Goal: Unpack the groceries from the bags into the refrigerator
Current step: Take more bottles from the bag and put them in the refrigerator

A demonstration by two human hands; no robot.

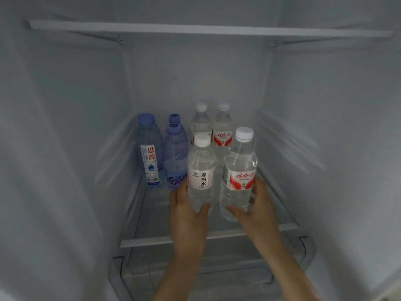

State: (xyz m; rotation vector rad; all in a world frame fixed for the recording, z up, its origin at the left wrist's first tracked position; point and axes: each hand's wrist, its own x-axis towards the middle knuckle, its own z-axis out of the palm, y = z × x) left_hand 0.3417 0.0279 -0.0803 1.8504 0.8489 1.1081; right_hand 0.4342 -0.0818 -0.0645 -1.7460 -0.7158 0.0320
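Head | left hand (186, 211) grips white-label bottle (200, 177) | right hand (259, 205) grips red-label bottle (238, 170)

Two hands set water bottles onto a refrigerator shelf.

Inside the white refrigerator (65, 127), the left hand (186, 210) grips a clear plastic water bottle with a white cap and plain white label (200, 170), and the right hand (258, 205) grips a clear plastic water bottle with a white cap and red-and-white label (238, 170); both bottles are upright, side by side over the glass shelf (152, 218). Behind them on the shelf stand two more white-capped, red-labelled bottles (221, 129). To the left stand a tall blue-capped bottle with a white-and-blue label (149, 151) and two blue-tinted, blue-capped bottles (174, 157), one behind the other. A clear drawer (217, 270) sits below the shelf.
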